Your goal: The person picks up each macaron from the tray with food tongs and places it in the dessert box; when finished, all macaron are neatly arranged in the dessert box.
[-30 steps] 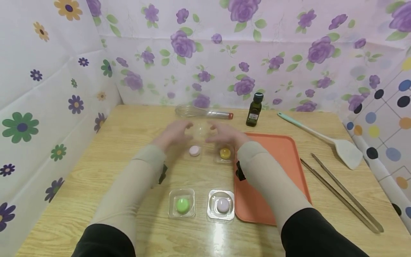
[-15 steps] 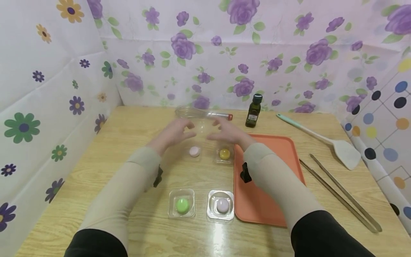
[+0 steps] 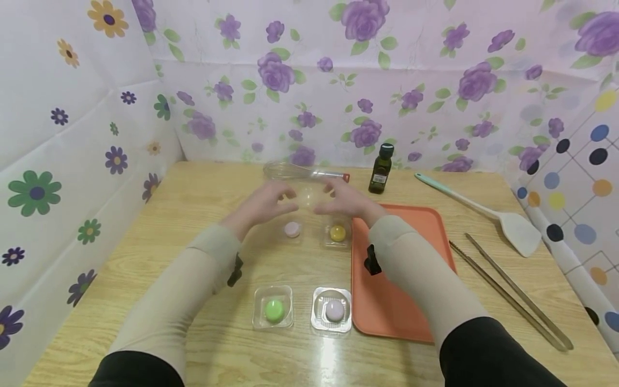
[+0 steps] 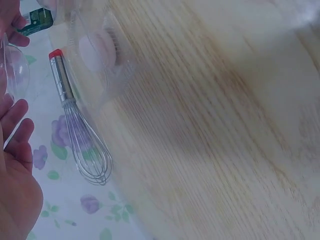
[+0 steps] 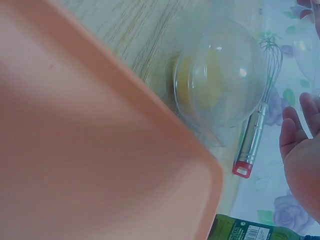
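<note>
Between my two hands is a clear plastic domed lid (image 4: 17,72), faint in the head view. My left hand (image 3: 267,203) holds it from the left with curved fingers, and my right hand (image 3: 345,200) holds it from the right. Just in front of them on the table lie a pink macaron (image 3: 292,229) and a yellow macaron (image 3: 337,233), each in clear plastic packaging. Nearer to me are a green macaron (image 3: 274,310) and a pale lilac macaron (image 3: 335,310) in square clear trays. The lid's edges and exact finger contact are hard to see.
An orange tray (image 3: 387,301) lies under my right forearm. Behind the hands is a whisk (image 3: 300,171), with a dark green bottle (image 3: 380,169) to its right. Farther right are a white spatula (image 3: 519,232) and metal tongs (image 3: 517,298). Patterned sheets surround the table (image 3: 203,344).
Both hands, with the clear lid between them, have shifted slightly to the right. The right forearm has swung a little outward. The macarons and utensils stay in place.
</note>
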A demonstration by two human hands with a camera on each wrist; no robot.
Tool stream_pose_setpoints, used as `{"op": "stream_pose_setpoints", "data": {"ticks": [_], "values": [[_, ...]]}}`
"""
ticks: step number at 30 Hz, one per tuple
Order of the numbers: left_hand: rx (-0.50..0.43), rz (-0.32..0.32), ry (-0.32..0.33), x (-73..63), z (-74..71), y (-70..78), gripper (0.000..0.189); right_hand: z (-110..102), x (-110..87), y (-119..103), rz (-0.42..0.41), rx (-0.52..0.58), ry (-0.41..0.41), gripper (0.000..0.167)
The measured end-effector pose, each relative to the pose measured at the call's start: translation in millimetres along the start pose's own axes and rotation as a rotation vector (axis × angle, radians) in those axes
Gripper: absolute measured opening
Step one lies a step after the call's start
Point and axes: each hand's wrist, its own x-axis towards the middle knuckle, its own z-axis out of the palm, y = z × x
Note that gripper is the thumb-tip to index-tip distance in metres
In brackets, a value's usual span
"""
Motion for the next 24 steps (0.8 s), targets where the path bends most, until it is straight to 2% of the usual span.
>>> {"op": "stream_pose_setpoints", "data": {"ticks": [8,16,24], "values": [[-0.001,-0.011,-0.017,-0.7,2.3,3.8,0.041,0.2,-3.2,-3.0,0.013,-0.033,-0.013,0.091],[0.001,-0.099,0.017,-2.9,4.2,8.2,0.077,4.0,-3.5,-3.8,0.002,-0.054,0.0,0.087],[0.048,-0.094,-0.057,0.5,0.0,9.8,0.092,5.6,-5.4,-7.8,-0.067,-0.104,0.007,0.089]]}}
